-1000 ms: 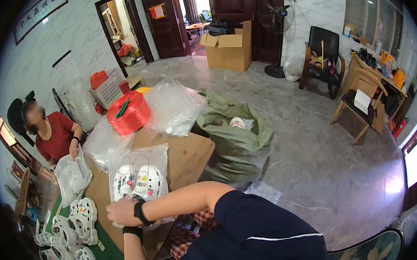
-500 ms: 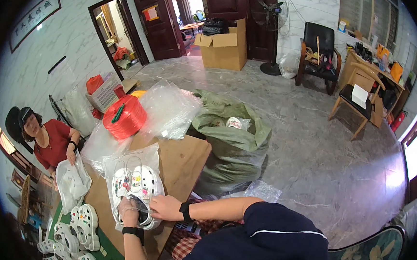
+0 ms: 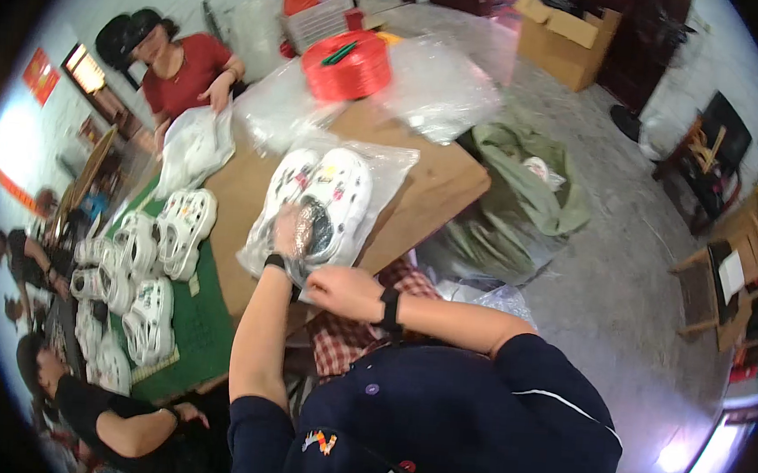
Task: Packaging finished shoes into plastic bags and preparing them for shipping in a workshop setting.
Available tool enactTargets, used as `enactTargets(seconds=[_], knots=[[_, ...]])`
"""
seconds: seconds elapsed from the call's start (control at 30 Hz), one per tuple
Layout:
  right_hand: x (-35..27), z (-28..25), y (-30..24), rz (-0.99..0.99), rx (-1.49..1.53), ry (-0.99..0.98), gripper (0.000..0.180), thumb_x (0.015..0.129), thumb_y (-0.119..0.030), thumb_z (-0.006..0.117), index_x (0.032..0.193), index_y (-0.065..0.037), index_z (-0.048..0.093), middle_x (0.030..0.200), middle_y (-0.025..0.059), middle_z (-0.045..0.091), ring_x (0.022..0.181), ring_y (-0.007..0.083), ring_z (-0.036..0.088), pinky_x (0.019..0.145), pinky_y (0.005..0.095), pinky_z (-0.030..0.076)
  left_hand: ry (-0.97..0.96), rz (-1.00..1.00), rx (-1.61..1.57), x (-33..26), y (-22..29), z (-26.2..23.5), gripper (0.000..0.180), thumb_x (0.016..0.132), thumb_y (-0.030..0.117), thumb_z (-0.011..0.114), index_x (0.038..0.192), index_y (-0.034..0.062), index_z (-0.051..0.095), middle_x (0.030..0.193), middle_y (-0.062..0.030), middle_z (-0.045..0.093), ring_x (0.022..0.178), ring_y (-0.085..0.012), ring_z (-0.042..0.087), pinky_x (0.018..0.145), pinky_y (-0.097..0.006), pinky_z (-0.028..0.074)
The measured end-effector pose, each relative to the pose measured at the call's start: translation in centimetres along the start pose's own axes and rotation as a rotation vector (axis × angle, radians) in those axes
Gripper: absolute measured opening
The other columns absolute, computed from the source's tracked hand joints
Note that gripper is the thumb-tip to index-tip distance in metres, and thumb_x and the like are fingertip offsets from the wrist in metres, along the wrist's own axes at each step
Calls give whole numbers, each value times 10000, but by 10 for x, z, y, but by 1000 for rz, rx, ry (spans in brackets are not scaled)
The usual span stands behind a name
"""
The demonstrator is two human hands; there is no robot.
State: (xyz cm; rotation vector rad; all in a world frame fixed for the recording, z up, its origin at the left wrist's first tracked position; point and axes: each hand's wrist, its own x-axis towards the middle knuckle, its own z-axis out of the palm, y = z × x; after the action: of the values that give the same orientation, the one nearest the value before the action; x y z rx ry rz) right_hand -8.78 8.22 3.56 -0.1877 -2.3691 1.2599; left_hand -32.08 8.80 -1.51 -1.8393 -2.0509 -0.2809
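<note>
White clog pair (image 3: pixel 324 199) already inside clear plastic bag (image 3: pixel 383 171) on brown worktop (image 3: pixel 431 183). Left hand (image 3: pixel 290 230) reaches inside; grip unclear. Right hand (image 3: pixel 340 291) pinches bag's open edge. Loose white clogs (image 3: pixel 143 273) still unbagged.

Left hand (image 3: pixel 289 235) now pushed inside clear bag (image 3: pixel 383 171) with white clogs (image 3: pixel 324 199); right hand (image 3: pixel 344 291) moved to bag's near edge, gripping it.

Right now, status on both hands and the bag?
Left hand inside the clear bag, grip hidden. Right hand pinching the bag's near edge. White clogs inside. Nothing in the way.
</note>
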Motion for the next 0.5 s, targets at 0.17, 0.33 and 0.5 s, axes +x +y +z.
enactTargets(seconds=[0.17, 0.33, 0.5], knots=[[-18, -8, -11, -39, -2, -69, 298, 863, -271, 595, 1057, -47, 575, 946, 136, 609, 875, 301, 607, 747, 394, 482, 68, -369, -1115, -29, -47, 29, 206, 870, 220, 483, 809, 57, 593, 741, -158, 610, 712, -336, 577, 676, -374, 463], [20, -62, 5, -216, -144, 264, 277, 836, -212, 610, 1046, -34, 583, 1097, 152, 597, 1041, 337, 544, 917, 406, 418, -145, -111, -162, 22, 29, -42, 169, 879, 153, 474, 879, 14, 571, 854, -230, 625, 810, -387, 617, 726, -451, 497], [121, -88, 52, -295, -412, 186, 459, 819, -270, 620, 1197, -19, 551, 1262, 200, 531, 1147, 352, 493, 976, 429, 379, -184, -8, -97, 4, 12, -22, 175, 855, 131, 493, 978, 56, 592, 917, -149, 624, 850, -339, 586, 773, -432, 460]])
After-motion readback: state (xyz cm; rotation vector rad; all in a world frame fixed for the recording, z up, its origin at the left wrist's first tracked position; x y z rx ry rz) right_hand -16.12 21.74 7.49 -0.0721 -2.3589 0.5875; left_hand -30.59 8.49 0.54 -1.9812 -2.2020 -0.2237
